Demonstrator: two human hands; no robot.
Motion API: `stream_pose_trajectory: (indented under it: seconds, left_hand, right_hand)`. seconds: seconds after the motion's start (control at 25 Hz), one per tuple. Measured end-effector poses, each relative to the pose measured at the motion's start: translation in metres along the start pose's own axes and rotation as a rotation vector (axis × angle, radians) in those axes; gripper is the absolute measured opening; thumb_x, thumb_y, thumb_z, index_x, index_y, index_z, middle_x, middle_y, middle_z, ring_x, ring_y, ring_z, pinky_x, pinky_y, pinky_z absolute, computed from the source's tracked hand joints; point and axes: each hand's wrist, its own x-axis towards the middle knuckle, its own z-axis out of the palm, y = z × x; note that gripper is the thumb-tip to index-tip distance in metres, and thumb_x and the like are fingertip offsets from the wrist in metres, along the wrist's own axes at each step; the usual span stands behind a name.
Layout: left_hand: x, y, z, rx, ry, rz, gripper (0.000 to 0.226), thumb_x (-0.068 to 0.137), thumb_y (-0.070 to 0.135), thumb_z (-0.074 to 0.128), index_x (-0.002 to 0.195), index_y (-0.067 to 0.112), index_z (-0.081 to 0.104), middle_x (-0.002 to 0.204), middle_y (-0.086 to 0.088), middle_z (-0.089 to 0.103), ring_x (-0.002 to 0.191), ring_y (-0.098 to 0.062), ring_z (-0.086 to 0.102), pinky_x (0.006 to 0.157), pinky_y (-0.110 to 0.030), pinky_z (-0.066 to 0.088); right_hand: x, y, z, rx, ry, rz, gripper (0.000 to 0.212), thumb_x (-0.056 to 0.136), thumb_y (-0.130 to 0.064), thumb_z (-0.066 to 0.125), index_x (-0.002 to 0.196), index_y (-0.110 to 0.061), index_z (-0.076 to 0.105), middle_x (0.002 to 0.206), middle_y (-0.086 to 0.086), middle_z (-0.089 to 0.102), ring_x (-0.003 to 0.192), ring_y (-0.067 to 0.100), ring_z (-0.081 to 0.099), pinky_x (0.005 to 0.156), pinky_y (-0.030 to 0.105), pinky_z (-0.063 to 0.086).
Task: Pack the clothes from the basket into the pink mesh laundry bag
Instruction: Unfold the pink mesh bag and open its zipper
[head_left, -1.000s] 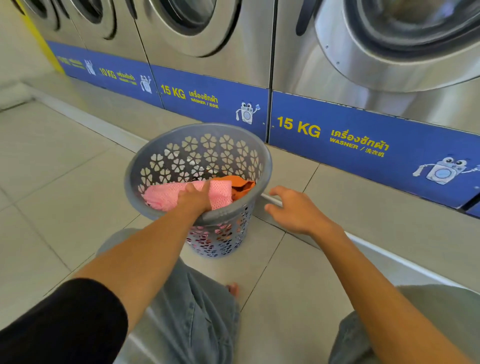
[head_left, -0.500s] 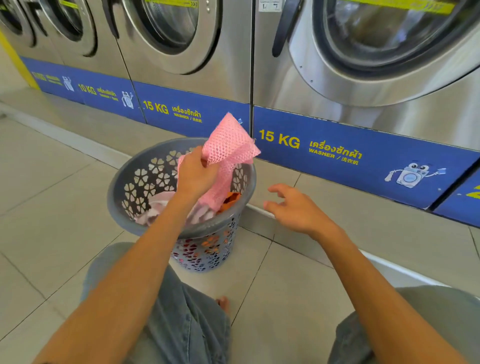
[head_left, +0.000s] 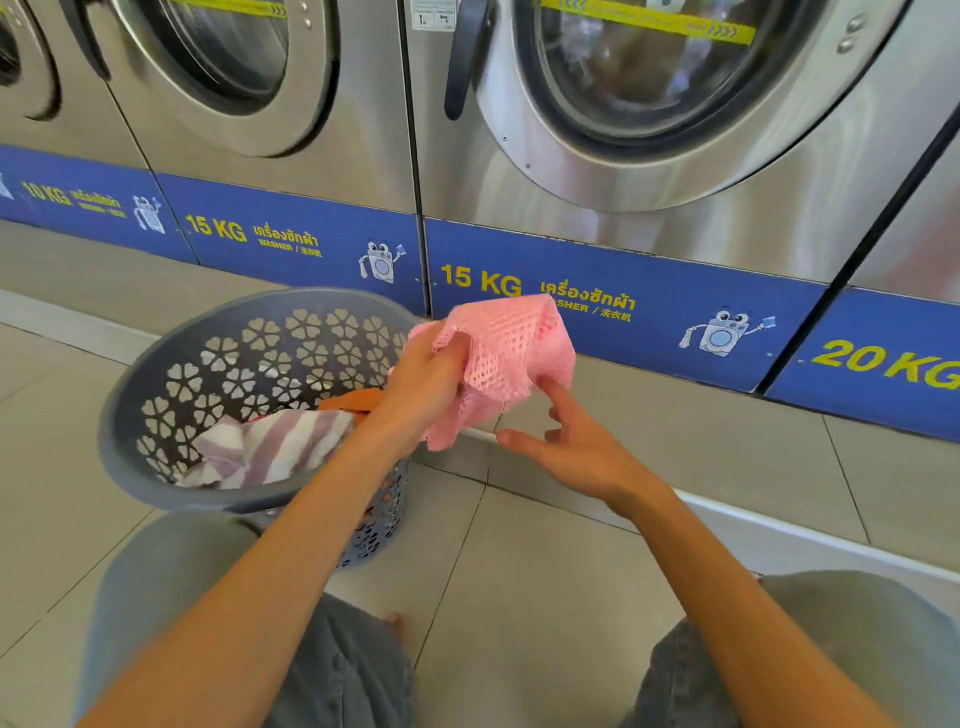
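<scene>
I see my left hand (head_left: 426, 379) raised over the right rim of the grey basket (head_left: 156, 364), its fingers (head_left: 452, 348) closed around a bunched fold of the pink mesh laundry bag (head_left: 509, 353). The bag hangs crumpled in the air, clear of the basket, in front of the blue 15 KG panel (head_left: 623, 291) at the foot of a steel washer (head_left: 649, 130). My right hand (head_left: 576, 447) is just below and to the right of the bag, fingers spread and loose, the tip of the forefinger (head_left: 550, 387) at the bag's lower edge; I cannot tell whether it truly touches the mesh. It grips nothing.

The basket stands on the tiled floor (head_left: 545, 571) beside my left knee (head_left: 171, 561), which is in grey trousers. Inside it lies a purple-and-white striped cloth (head_left: 275, 447) against the near wall, and an orange garment (head_left: 353, 400) shows just behind it, partly hidden by my left wrist. A low raised step (head_left: 727, 452) runs along under the washers.
</scene>
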Motion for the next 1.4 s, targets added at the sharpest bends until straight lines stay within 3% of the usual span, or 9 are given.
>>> stream_pose_trajectory:
  seconds: [0.12, 0.32, 0.44, 0.6, 0.72, 0.84, 1.04, 1.2, 1.4]
  left_hand:
    - [0.019, 0.009, -0.028, -0.120, 0.362, -0.087, 0.032, 0.096, 0.048, 0.040, 0.088, 0.028, 0.064, 0.098, -0.002, 0.071, 0.092, -0.022, 0.067, 0.074, -0.038, 0.056]
    - [0.032, -0.012, -0.072, -0.577, 0.592, -0.112, 0.036, 0.104, 0.014, 0.044, 0.140, 0.014, 0.044, 0.123, -0.003, 0.060, 0.086, -0.006, 0.062, 0.081, -0.037, 0.058]
    - [0.023, -0.007, -0.076, -0.678, 0.460, 0.057, 0.035, 0.104, 0.014, 0.043, 0.139, 0.017, 0.044, 0.127, -0.003, 0.060, 0.101, -0.013, 0.064, 0.091, -0.041, 0.055]
    - [0.014, -0.005, -0.062, -0.787, 0.136, -0.040, 0.029, 0.107, 0.016, 0.030, 0.093, 0.012, 0.055, 0.074, 0.000, 0.065, 0.071, -0.016, 0.061, 0.066, -0.032, 0.058]
    - [0.007, -0.011, -0.038, -0.722, -0.103, -0.171, 0.031, 0.107, 0.029, 0.033, 0.111, 0.010, 0.057, 0.095, -0.009, 0.065, 0.092, -0.026, 0.062, 0.085, -0.043, 0.057]
    - [0.004, -0.015, -0.015, -0.545, -0.205, -0.327, 0.034, 0.107, 0.030, 0.032, 0.104, 0.014, 0.061, 0.089, -0.007, 0.069, 0.082, -0.022, 0.067, 0.087, -0.043, 0.055]
    - [0.003, -0.025, 0.012, 0.003, -0.254, -0.389, 0.029, 0.102, 0.027, 0.040, 0.111, 0.010, 0.062, 0.077, -0.002, 0.072, 0.069, -0.016, 0.070, 0.081, -0.040, 0.059]
    - [-0.007, -0.029, 0.026, 0.147, -0.381, -0.277, 0.032, 0.092, 0.033, 0.060, 0.123, 0.031, 0.057, 0.114, 0.008, 0.068, 0.107, -0.014, 0.064, 0.096, -0.044, 0.054]
    - [-0.008, -0.030, 0.040, 0.030, -0.404, -0.208, 0.028, 0.091, 0.004, 0.061, 0.107, 0.027, 0.063, 0.098, 0.002, 0.071, 0.088, -0.013, 0.067, 0.067, -0.021, 0.058]
  right_hand:
    - [0.009, 0.002, 0.008, -0.088, -0.048, 0.036, 0.082, 0.087, -0.051, 0.069, 0.155, -0.034, 0.029, 0.159, -0.006, 0.038, 0.135, 0.018, 0.050, 0.112, 0.036, 0.040]
    - [0.017, -0.008, 0.020, -0.134, -0.108, 0.004, 0.066, 0.095, -0.044, 0.061, 0.154, -0.027, 0.035, 0.159, -0.002, 0.040, 0.140, 0.020, 0.043, 0.100, 0.026, 0.035]
    - [0.023, -0.015, 0.029, -0.113, -0.113, -0.010, 0.065, 0.097, -0.042, 0.060, 0.154, -0.026, 0.035, 0.158, 0.000, 0.039, 0.140, 0.021, 0.043, 0.099, 0.025, 0.034]
    - [0.023, -0.023, 0.033, 0.020, -0.062, -0.035, 0.069, 0.096, -0.046, 0.059, 0.154, -0.035, 0.026, 0.149, 0.000, 0.045, 0.126, 0.020, 0.053, 0.106, 0.042, 0.047]
    - [0.021, -0.023, 0.022, 0.154, 0.032, -0.081, 0.059, 0.092, -0.052, 0.062, 0.143, -0.039, 0.033, 0.137, -0.018, 0.049, 0.119, 0.011, 0.056, 0.101, 0.046, 0.051]
    - [0.019, -0.014, 0.009, 0.238, 0.137, -0.001, 0.022, 0.099, -0.043, 0.051, 0.121, -0.039, 0.053, 0.126, -0.010, 0.064, 0.116, 0.015, 0.062, 0.102, 0.046, 0.051]
    - [0.020, 0.003, -0.013, 0.348, 0.202, 0.149, 0.025, 0.099, -0.026, 0.042, 0.109, -0.019, 0.064, 0.110, 0.012, 0.071, 0.096, 0.018, 0.064, 0.091, 0.047, 0.056]
    - [0.014, 0.012, -0.025, 0.258, 0.113, 0.184, 0.015, 0.091, -0.022, 0.057, 0.077, -0.019, 0.063, 0.082, -0.002, 0.064, 0.084, 0.019, 0.057, 0.077, 0.035, 0.047]
    - [0.006, 0.014, -0.031, 0.321, -0.018, 0.127, 0.022, 0.094, -0.030, 0.064, 0.079, -0.015, 0.072, 0.073, -0.019, 0.075, 0.074, -0.004, 0.070, 0.076, 0.011, 0.051]
